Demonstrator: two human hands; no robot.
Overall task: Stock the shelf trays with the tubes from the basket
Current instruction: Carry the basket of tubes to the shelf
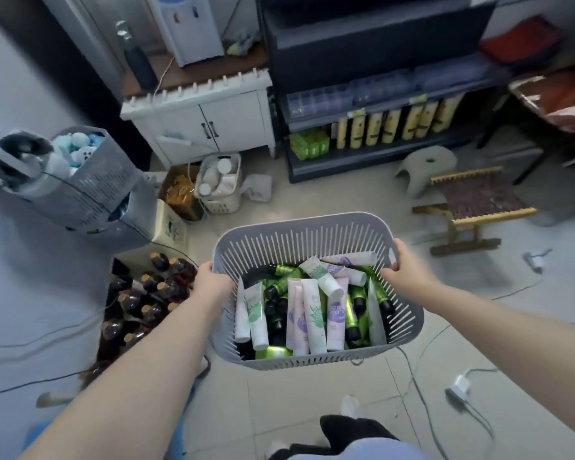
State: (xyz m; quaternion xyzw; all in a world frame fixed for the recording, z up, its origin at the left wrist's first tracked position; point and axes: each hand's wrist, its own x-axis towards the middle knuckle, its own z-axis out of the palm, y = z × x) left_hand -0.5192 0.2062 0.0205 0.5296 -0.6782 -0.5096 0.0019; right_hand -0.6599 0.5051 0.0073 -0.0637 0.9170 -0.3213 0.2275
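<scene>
Both hands on the grey basket [307,234] now: left hand [211,282] has its fingers hooked over the left rim, right hand [404,263] has its fingers wrapped round the right rim. Between the fingers it's piled with tubes [314,315], white-green, lilac, and dark green with black caps. Well beyond the fingers, the shelf [372,159] carries clear trays [319,101] above a row of yellow bottles [395,124].
</scene>
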